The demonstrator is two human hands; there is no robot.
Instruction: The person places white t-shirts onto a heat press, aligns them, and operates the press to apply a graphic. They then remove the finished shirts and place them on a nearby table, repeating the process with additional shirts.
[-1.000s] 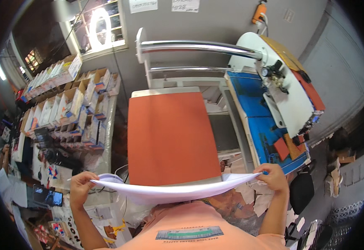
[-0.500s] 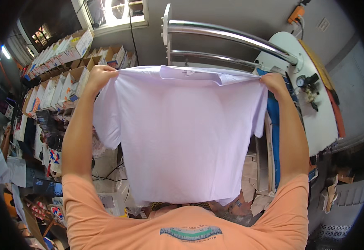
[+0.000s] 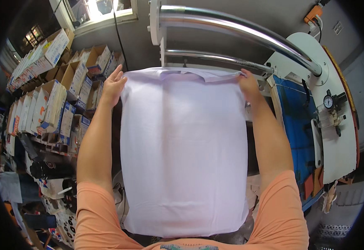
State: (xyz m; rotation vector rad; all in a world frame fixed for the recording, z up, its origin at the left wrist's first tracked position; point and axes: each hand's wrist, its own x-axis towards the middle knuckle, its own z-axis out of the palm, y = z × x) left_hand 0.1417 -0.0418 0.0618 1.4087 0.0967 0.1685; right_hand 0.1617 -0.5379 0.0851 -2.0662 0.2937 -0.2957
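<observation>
A white T-shirt (image 3: 184,150) lies spread over the platen of a press, hiding the orange pad, with its collar at the far edge and its sleeves out of sight. My left hand (image 3: 114,85) is at the shirt's far left corner, fingers apart and touching the fabric's edge. My right hand (image 3: 248,83) pinches the far right corner.
Stacked boxes (image 3: 48,106) crowd the left, with another person's sleeve (image 3: 8,187) beyond. Chrome rails (image 3: 232,27) cross behind the shirt. The press's white side plate (image 3: 336,158), gauge (image 3: 328,101) and blue pad (image 3: 294,137) stand on the right.
The shirt was stretched low before the bare orange pad, then raised by both hands. It now covers the pad, and my left hand's fingers have loosened.
</observation>
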